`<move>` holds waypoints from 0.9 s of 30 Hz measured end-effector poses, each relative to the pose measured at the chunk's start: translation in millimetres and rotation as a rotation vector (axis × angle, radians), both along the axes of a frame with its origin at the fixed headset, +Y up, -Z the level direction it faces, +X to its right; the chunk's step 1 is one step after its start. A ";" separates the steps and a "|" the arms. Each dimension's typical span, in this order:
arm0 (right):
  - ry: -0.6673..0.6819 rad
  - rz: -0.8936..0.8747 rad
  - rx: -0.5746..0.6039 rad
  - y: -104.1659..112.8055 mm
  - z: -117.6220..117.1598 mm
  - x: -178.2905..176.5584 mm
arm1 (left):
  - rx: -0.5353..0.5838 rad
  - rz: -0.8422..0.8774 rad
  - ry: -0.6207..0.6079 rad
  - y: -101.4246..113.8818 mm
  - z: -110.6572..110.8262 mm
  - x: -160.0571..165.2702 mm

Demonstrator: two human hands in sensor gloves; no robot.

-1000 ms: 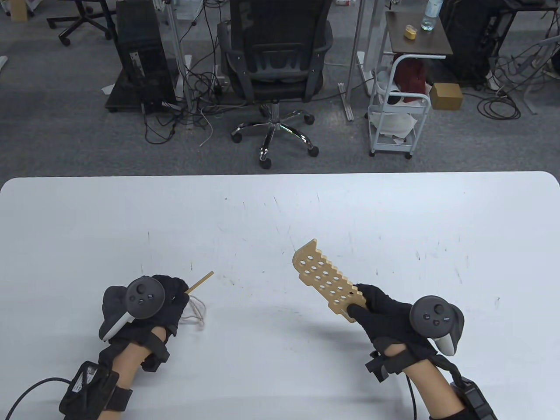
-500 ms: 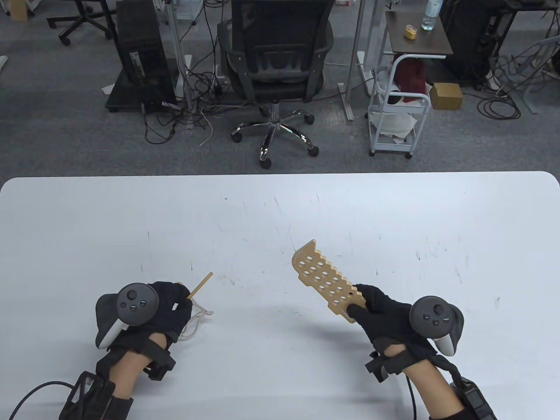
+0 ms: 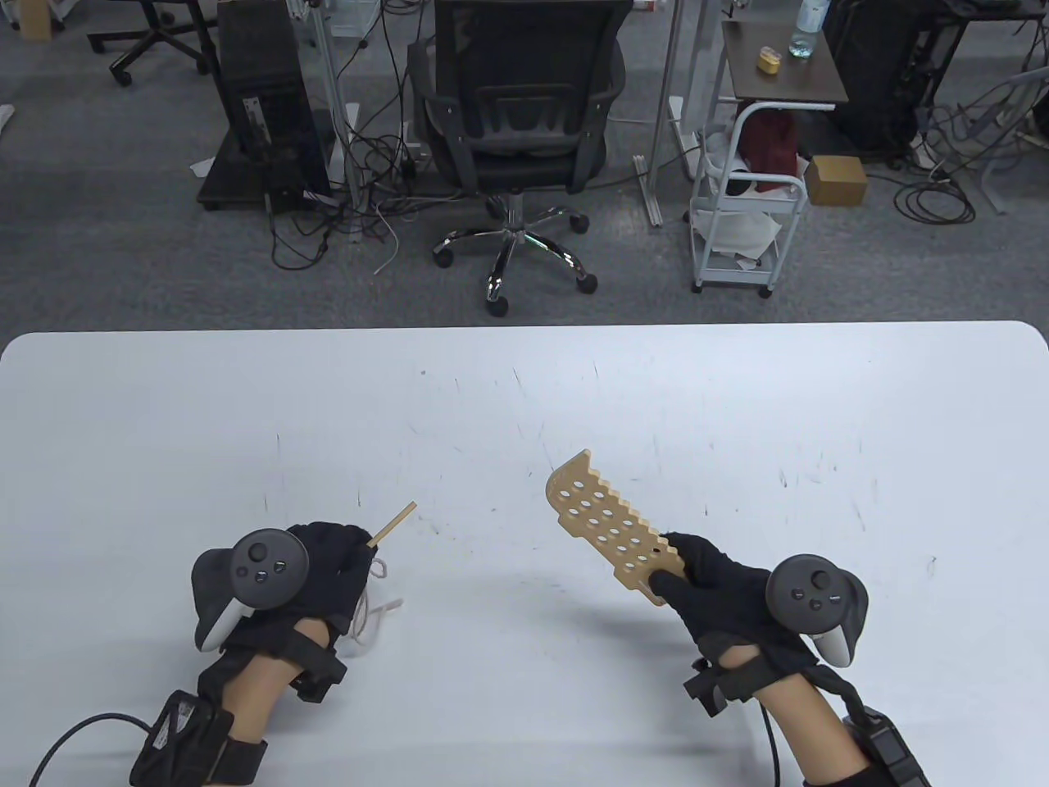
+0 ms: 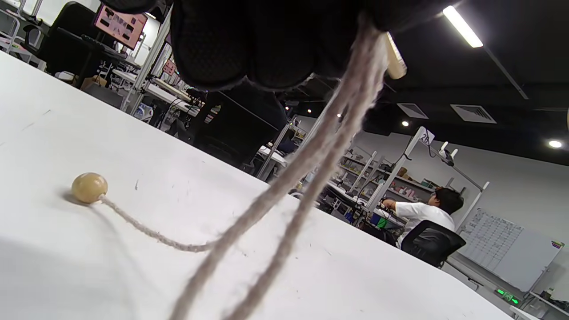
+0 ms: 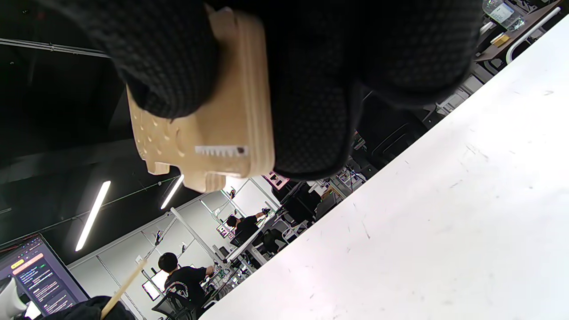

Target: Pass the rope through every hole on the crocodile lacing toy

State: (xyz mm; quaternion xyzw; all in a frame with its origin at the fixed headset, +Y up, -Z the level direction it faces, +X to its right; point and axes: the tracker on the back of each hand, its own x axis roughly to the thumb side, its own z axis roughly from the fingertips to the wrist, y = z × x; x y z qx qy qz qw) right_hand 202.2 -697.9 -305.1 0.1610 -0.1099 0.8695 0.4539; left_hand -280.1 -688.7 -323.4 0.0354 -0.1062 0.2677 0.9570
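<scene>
the right hand grips the near end of the wooden crocodile above the table, so the left hand, pinching the rope's wooden needle, should aim its tip squarely at one hole.

black office chair and white cart beyond white table.
</scene>
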 end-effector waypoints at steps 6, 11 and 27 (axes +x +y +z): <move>0.002 0.006 -0.001 0.3 0.1 0.4 | -0.009 0.052 -0.002 3.1 0.1 4.3; 0.005 0.012 -0.003 -0.2 0.5 -1.6 | -0.042 0.115 -0.031 0.5 2.4 12.1; 0.031 0.055 0.005 -1.2 5.1 -12.7 | 0.154 0.212 -0.051 -9.1 26.8 27.1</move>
